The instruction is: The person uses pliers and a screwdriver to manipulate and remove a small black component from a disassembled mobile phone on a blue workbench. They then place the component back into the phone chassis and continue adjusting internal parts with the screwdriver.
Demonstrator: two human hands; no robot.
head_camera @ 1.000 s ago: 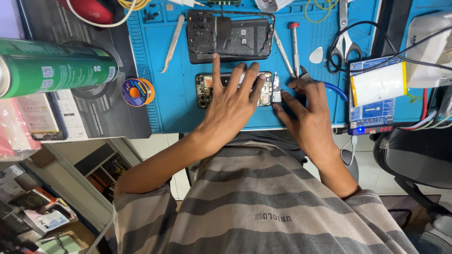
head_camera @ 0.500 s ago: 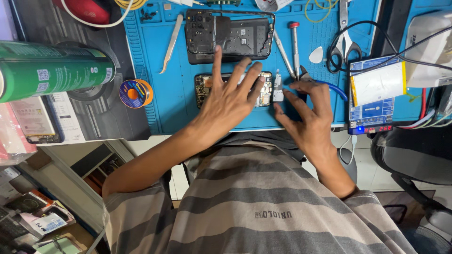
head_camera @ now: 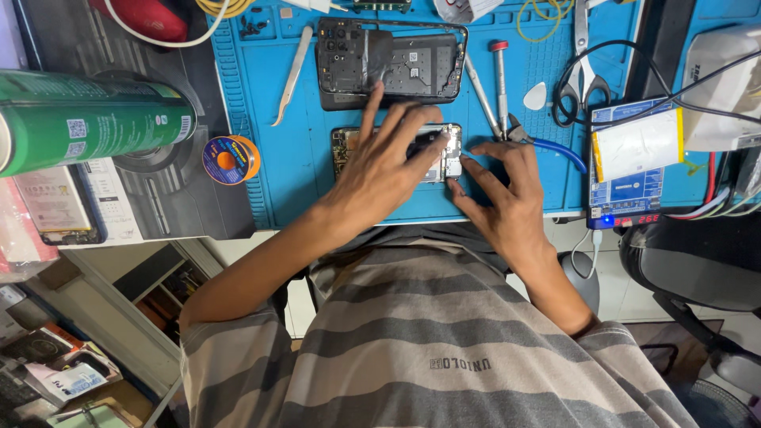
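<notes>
An opened phone (head_camera: 346,150) with its circuit board showing lies on the blue work mat (head_camera: 269,119). My left hand (head_camera: 380,166) rests flat on its middle with the fingers spread, covering most of it. My right hand (head_camera: 503,194) is at the phone's right end (head_camera: 452,165), with thumb and forefinger pinching that end. A second phone body (head_camera: 388,63), dark and stripped, lies just beyond the left fingertips.
On the mat are tweezers (head_camera: 293,75), a red-capped screwdriver (head_camera: 500,79), blue-handled cutters (head_camera: 551,144), a solder spool (head_camera: 230,158) and scissors (head_camera: 580,63). A green spray can (head_camera: 87,119) lies at the left. A flat battery on a blue board (head_camera: 634,147) with cables sits at the right.
My right hand has closed in on the phone's right end. My left hand stays spread on the phone, its fingers shifted slightly.
</notes>
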